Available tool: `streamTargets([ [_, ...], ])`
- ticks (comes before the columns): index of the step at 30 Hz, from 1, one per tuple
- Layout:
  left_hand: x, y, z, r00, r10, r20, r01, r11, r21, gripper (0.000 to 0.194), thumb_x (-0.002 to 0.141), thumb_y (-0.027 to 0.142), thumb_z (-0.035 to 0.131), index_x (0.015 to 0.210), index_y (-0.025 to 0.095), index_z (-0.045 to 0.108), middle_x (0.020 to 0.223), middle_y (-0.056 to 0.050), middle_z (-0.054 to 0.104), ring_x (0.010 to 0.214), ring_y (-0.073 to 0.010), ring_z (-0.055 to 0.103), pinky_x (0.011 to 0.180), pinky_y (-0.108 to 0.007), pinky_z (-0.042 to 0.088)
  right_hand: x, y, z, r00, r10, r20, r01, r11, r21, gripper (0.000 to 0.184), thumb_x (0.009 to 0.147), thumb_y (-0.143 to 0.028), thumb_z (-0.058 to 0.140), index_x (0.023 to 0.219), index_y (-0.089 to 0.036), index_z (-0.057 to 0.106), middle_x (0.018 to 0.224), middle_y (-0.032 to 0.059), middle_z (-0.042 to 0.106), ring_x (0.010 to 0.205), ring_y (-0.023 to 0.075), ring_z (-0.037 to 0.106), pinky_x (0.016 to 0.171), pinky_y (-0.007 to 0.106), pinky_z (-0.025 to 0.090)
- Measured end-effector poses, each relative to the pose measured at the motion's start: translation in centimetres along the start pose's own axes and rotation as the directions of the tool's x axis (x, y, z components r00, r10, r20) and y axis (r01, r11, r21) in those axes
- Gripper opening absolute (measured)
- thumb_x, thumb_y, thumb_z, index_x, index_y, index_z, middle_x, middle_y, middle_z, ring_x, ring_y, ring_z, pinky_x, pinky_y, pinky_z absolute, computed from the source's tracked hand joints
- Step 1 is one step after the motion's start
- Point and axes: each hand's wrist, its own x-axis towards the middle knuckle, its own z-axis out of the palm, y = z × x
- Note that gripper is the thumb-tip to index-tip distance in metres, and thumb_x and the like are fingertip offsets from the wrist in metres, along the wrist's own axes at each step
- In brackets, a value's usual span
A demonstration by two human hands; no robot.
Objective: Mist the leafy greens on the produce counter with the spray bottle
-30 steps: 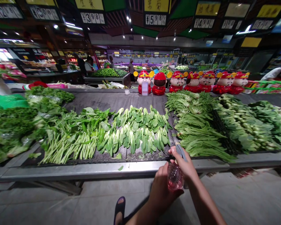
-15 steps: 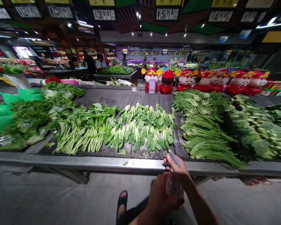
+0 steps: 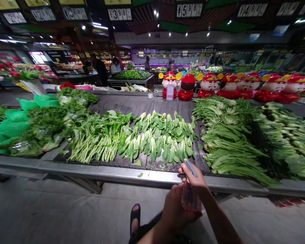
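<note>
A clear, ribbed spray bottle [image 3: 188, 200] with a grey spray head [image 3: 191, 168] is held in front of the vegetable stand. My left hand [image 3: 175, 200] wraps round the bottle's body from the left. Higher up, my right hand [image 3: 198, 182] grips the spray head, its fingers curled about it. The head tips toward the leafy greens. Just past it, bunches of bok choy [image 3: 170, 149] lie in two rows on a black perforated mat [image 3: 124, 161]. My hands are apart from the greens, over the stand's metal front edge [image 3: 132, 175].
Long-stemmed greens [image 3: 98, 145] lie left of the bok choy, long-leaved greens [image 3: 234, 149] right. Green net-wrapped produce [image 3: 12, 125] sits far left. Red-hatted figurines [image 3: 209, 86] line the back ledge. Price signs [image 3: 189, 10] hang overhead. People [image 3: 100, 69] stand in the background.
My view has turned slightly left, so the stand appears shifted right. Both hands keep their hold on the spray bottle, with hardly any change in position.
</note>
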Motion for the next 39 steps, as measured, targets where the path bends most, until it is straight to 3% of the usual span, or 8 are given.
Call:
streamTargets([
  [4, 1.8, 1.1, -1.7, 0.991, 0.126, -0.048, -0.125, 0.992, 0.026, 0.062, 0.049, 0.042, 0.077, 0.104, 0.024, 0.052, 0.096, -0.001, 0.057, 0.088, -0.0232, 0.052, 0.077, -0.031, 0.042, 0.8, -2.4, -0.5, 0.984, -0.175, 0.020, 0.175, 0.985, 0.001, 0.055, 0.069, -0.050, 0.064, 0.112, -0.016, 0.057, 0.107, 0.0108, 0.064, 0.097, 0.0255, 0.060, 0.076, 0.035, 0.051],
  [8, 3.3, 1.8, -2.9, 0.992, 0.108, -0.071, -0.110, 0.994, -0.024, 0.078, 0.046, 0.045, 0.080, 0.115, 0.025, 0.048, 0.103, -0.002, 0.055, 0.092, -0.0230, 0.052, 0.083, -0.033, 0.043, 1.8, -4.3, -1.0, 0.932, -0.359, 0.052, 0.362, 0.923, -0.132, 0.041, 0.073, -0.046, 0.061, 0.102, -0.017, 0.064, 0.108, 0.0094, 0.064, 0.103, 0.0251, 0.057, 0.093, 0.040, 0.041],
  [12, 4.3, 2.3, -3.8, 0.986, 0.166, -0.026, -0.167, 0.984, -0.059, 0.078, 0.045, 0.044, 0.080, 0.114, 0.024, 0.051, 0.102, -0.002, 0.055, 0.093, -0.0220, 0.052, 0.083, -0.031, 0.043, 2.6, -4.6, -1.4, 0.919, -0.385, 0.085, 0.394, 0.902, -0.176, 0.044, 0.080, -0.048, 0.052, 0.112, -0.019, 0.057, 0.105, 0.0076, 0.064, 0.098, 0.0233, 0.058, 0.087, 0.038, 0.044],
  [18, 4.5, 2.6, -4.0, 0.969, 0.248, -0.021, -0.248, 0.969, -0.007, 0.072, 0.046, 0.039, 0.080, 0.111, 0.024, 0.053, 0.098, 0.000, 0.056, 0.089, -0.0203, 0.051, 0.080, -0.029, 0.042, 2.9, -4.2, -1.9, 0.903, -0.430, 0.002, 0.409, 0.859, -0.308, 0.041, 0.083, -0.049, 0.046, 0.104, -0.017, 0.059, 0.090, 0.0065, 0.065, 0.087, 0.0214, 0.060, 0.082, 0.034, 0.044],
  [22, 4.3, 2.4, -3.7, 0.976, 0.219, 0.000, -0.219, 0.976, 0.005, 0.076, 0.044, 0.044, 0.079, 0.112, 0.022, 0.052, 0.100, -0.002, 0.056, 0.089, -0.0211, 0.051, 0.080, -0.030, 0.042, 2.6, -4.3, -1.9, 0.904, -0.427, 0.011, 0.407, 0.855, -0.322, 0.045, 0.083, -0.049, 0.045, 0.110, -0.016, 0.056, 0.080, 0.0044, 0.065, 0.076, 0.0195, 0.060, 0.077, 0.033, 0.046],
  [30, 3.7, 2.7, -4.3, 0.986, 0.160, -0.043, -0.162, 0.986, -0.035, 0.087, 0.044, 0.049, 0.080, 0.121, 0.025, 0.046, 0.103, -0.003, 0.053, 0.094, -0.0231, 0.051, 0.083, -0.033, 0.042, 2.0, -5.2, -0.9, 0.903, -0.429, -0.023, 0.416, 0.887, -0.201, 0.046, 0.079, -0.051, 0.051, 0.110, -0.018, 0.059, 0.093, 0.0078, 0.067, 0.081, 0.0216, 0.062, 0.066, 0.032, 0.051],
  [33, 3.3, 2.7, -4.5, 0.991, 0.119, -0.055, -0.121, 0.992, -0.042, 0.090, 0.043, 0.048, 0.081, 0.122, 0.027, 0.044, 0.106, -0.003, 0.052, 0.096, -0.0236, 0.050, 0.086, -0.033, 0.040, 1.8, -5.6, -0.3, 0.906, -0.420, 0.048, 0.420, 0.882, -0.214, 0.040, 0.081, -0.050, 0.048, 0.103, -0.018, 0.061, 0.093, 0.0080, 0.066, 0.081, 0.0213, 0.061, 0.064, 0.031, 0.050],
  [39, 2.2, 2.3, -3.9, 0.992, 0.006, -0.125, -0.012, 0.999, -0.047, 0.077, 0.043, 0.043, 0.082, 0.111, 0.027, 0.049, 0.102, 0.000, 0.053, 0.092, -0.0217, 0.050, 0.082, -0.031, 0.041, 1.4, -5.4, 0.6, 0.900, -0.415, 0.135, 0.436, 0.845, -0.310, 0.034, 0.084, -0.047, 0.044, 0.083, -0.018, 0.062, 0.075, 0.0046, 0.065, 0.072, 0.0189, 0.060, 0.069, 0.029, 0.046],
])
